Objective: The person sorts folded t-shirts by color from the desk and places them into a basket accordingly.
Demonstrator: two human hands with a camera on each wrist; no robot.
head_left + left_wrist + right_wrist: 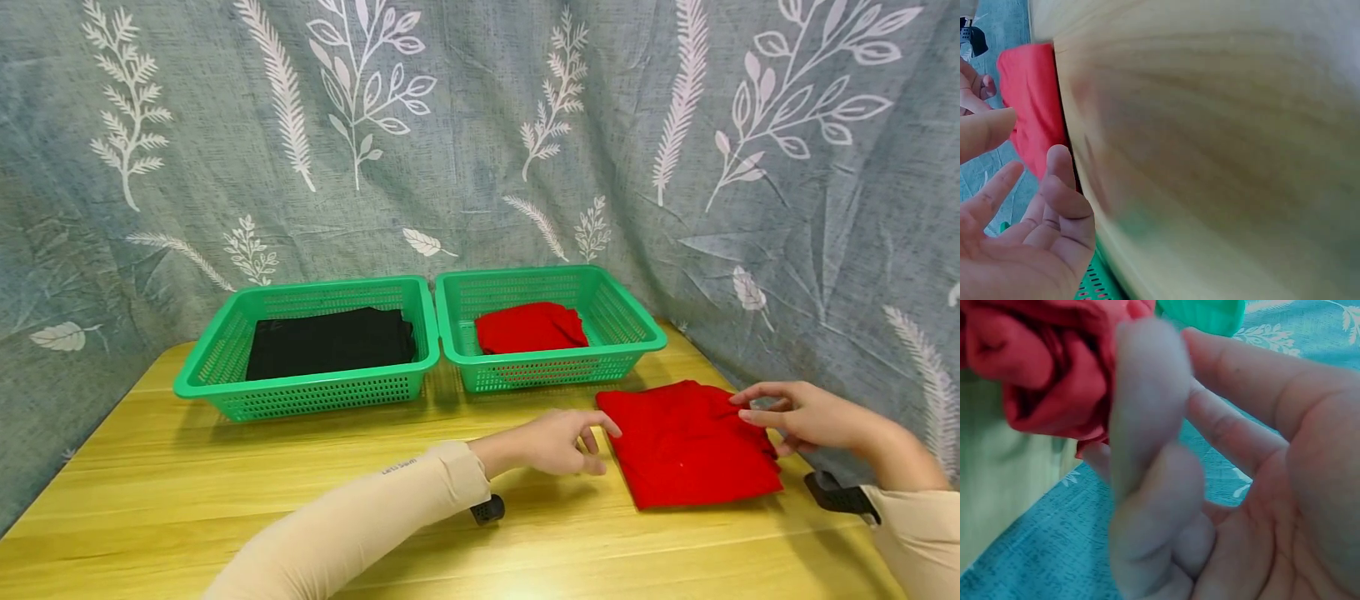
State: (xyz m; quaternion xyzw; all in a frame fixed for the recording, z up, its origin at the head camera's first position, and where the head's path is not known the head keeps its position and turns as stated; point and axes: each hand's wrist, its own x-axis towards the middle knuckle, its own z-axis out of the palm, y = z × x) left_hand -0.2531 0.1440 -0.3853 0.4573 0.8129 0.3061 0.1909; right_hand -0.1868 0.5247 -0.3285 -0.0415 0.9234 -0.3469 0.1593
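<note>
A folded red cloth (690, 446), probably a garment, lies flat on the table to the right. My left hand (566, 442) is at its left side, index finger stretched toward the far left corner; whether it touches cannot be told. In the left wrist view the left hand (1035, 231) holds nothing, its fingers loosely bent. At the right edge, my right hand (806, 417) has its fingers loosely spread by the cloth. The right wrist view shows bunched folds of the red cloth (1054, 369) beside the fingertips, with no clear pinch.
Behind, a green basket (300, 387) on the left holds folded black cloth (330, 342). Next to it, another green basket (547, 362) holds folded red fabric (531, 327). A patterned blue-grey curtain (465, 125) hangs behind the wooden table (150, 492) and along its right side.
</note>
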